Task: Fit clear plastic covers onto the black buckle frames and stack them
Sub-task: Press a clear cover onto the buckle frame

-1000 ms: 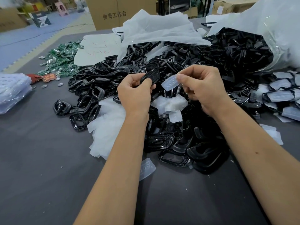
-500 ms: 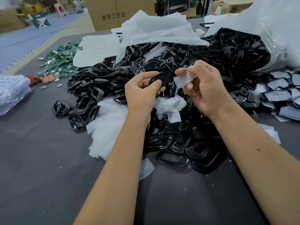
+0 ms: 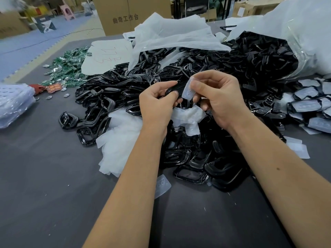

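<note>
Two bare hands are showing, left hand [image 3: 157,106] and right hand [image 3: 219,99]. One black plastic buckle frame [image 3: 174,89] and one clear plastic cover [image 3: 187,92] are sitting between them. Loose black frames [image 3: 111,97] are piling up, too many to count. One brown cardboard box [image 3: 129,15] is standing behind. One stray clear cover [image 3: 162,186] is lying near the pile.

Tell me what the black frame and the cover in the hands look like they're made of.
Black frame: likely hard moulded plastic, glossy, judging by bright highlights like those on the pile's frames. Cover: thin frosted, translucent plastic, slightly bluish; whether it is soft or stiff cannot be told.
</note>
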Motion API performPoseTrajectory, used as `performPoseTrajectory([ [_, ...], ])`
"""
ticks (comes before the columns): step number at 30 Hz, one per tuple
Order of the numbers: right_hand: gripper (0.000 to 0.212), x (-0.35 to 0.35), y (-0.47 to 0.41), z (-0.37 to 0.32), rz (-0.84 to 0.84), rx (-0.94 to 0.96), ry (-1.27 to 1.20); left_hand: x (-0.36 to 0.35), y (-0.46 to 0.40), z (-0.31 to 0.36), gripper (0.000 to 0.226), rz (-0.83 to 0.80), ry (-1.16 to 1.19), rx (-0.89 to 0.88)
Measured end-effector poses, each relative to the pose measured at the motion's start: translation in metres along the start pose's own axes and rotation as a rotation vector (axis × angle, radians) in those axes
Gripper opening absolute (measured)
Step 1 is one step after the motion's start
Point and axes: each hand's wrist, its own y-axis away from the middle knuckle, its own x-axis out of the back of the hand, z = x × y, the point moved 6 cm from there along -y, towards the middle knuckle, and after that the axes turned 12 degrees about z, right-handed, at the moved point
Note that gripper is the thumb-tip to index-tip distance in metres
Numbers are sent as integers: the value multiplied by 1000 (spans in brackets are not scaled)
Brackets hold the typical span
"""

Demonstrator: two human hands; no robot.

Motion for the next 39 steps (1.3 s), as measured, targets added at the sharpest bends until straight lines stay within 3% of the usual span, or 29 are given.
performPoseTrajectory([
  [15,13,3,0,2,66,7,78,-4,1,-2,34,-35,58,9],
  [20,12,3,-1,1,62,50,131,-5,2,-2,25,-58,68,10],
  [27,9,5,-4,0,77,138,256,-11,4,-6,37,-109,85,86],
  [39,21,9,-5,5,162,122,372,-12,4,-5,42,-119,14,12],
])
